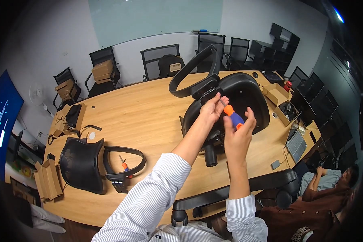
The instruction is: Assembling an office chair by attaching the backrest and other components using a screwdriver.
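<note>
Grip: the right hand (237, 139) had thumb and fingers well parted around a blue-and-orange-handled screwdriver (235, 117); how firmly it touched the handle, I could not tell.
Shaft: the left hand (211, 109) was at the thin metal end, fingers lightly curled; whether it pinched the tip or a fastener was unclear.
Screwdriver: it slanted over the seat, handle toward the right hand, shaft toward the left.
Seat: a black, round-edged chair seat (252, 101) showed beneath both hands.
Armrest: a black looped armrest (207, 84) met the seat's far left edge, its bracket near the left hand.
Near edge: a black chair base with casters (238, 187) spanned the near side of a light-wood curved table (137, 105).
Tabletop, left: a black mesh backrest (82, 165) lay beside a second looped armrest (142, 162), with an orange-and-blue second screwdriver (125, 165) within its loop.
Tabletop, right: an open grey laptop (296, 146) sat near brown cardboard boxes (275, 93).
Wall: black mesh chairs (102, 58) stood beyond the table.
</note>
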`<state>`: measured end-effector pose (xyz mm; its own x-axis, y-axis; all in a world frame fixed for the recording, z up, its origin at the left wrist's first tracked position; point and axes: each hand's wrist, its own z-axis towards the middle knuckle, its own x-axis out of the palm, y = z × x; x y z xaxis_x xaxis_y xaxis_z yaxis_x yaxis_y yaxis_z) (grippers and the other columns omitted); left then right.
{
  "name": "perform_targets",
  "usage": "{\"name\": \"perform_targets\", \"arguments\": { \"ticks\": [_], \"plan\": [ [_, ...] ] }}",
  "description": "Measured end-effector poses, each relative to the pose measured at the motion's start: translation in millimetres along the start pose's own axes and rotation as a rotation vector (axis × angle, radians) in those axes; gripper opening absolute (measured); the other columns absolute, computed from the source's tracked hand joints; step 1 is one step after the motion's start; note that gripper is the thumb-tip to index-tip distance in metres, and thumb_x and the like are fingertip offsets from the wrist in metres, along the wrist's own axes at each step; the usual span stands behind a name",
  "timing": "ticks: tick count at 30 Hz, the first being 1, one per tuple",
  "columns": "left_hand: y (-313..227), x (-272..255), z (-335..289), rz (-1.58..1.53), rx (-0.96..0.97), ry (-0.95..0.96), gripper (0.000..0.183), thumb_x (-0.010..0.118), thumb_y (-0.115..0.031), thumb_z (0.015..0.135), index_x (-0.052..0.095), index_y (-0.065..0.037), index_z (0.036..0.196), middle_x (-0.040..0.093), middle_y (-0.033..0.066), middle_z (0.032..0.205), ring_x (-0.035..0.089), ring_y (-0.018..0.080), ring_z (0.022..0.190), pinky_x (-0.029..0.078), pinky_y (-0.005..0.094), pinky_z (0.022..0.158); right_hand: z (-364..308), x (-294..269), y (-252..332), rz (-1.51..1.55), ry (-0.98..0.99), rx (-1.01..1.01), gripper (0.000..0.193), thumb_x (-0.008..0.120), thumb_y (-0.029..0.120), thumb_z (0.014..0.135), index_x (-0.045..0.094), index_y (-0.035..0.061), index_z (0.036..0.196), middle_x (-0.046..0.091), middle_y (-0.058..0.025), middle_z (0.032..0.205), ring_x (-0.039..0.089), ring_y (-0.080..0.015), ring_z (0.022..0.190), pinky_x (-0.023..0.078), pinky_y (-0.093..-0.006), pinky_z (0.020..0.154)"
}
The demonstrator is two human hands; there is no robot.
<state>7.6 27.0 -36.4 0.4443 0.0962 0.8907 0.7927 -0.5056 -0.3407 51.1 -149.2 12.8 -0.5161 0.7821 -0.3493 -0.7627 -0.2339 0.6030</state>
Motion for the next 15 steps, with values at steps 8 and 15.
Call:
{"name": "perform_targets", "arguments": {
  "ticks": [8, 15],
  "plan": [
    [-2.2, 4.4, -12.6, 0.006, -0.003, 0.066, 0.026, 0.059, -0.011, 0.096, 0.056, 0.012, 0.107, 0.065, 0.0256, 0.108, 0.069, 0.0336, 0.1, 0.061, 0.0401, 0.089, 5.4, -12.1, -9.6, -0.116, 0.092, 0.075, 0.039, 0.059, 0.012, 0.095, 0.044, 0.0003, 0.129, 0.062, -0.0253, 0.099, 0.064, -0.0427, 0.089, 0.051, -0.0483, 0.074],
    [3.0, 4.7, -10.3, 0.049, 0.032, 0.03, 0.022, 0.061, -0.008, 0.095, 0.056, 0.009, 0.107, 0.063, 0.0258, 0.114, 0.068, 0.034, 0.103, 0.061, 0.0409, 0.089, -1.4, -0.6, -14.7, -0.096, 0.103, -0.17, 0.047, 0.072, -0.003, 0.077, 0.054, 0.0025, 0.12, 0.051, -0.0171, 0.115, 0.051, -0.0352, 0.113, 0.044, -0.0441, 0.096]
  ]
}}
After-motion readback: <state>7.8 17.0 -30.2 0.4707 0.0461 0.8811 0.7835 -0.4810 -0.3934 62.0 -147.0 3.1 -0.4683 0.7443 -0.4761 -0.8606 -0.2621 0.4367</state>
